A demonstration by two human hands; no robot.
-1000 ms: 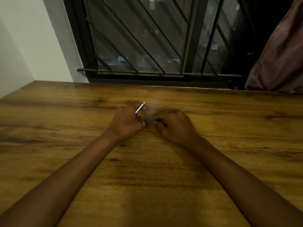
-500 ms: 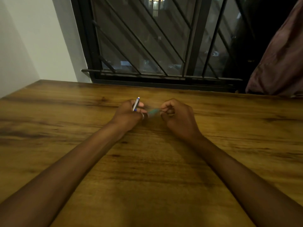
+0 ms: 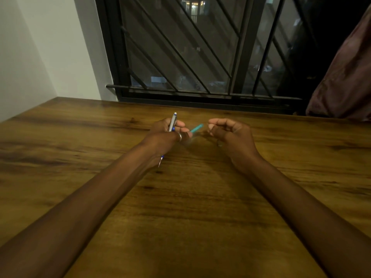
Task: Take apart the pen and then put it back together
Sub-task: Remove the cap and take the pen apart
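Observation:
My left hand [image 3: 166, 135] is closed around a silver and blue pen body [image 3: 173, 122] that stands nearly upright, its top poking above my fingers. A short teal pen piece [image 3: 196, 128], blurred, sticks out from my left fingertips toward the right. Below my left wrist a thin blue and metal tip [image 3: 160, 161] shows. My right hand [image 3: 230, 135] hovers a little to the right of the teal piece, apart from it. Its fingers are curled and the thumb is pressed to the index finger. I cannot make out anything inside it.
The wooden table [image 3: 180, 217] stretches around both arms. A barred dark window [image 3: 200, 57] runs along its far edge. A white wall [image 3: 40, 57] closes the left side, and a dark red curtain [image 3: 345, 77] hangs at the far right.
My hands have drawn apart; the right hand moved right, away from the teal piece. The pen body in my left hand has turned more upright.

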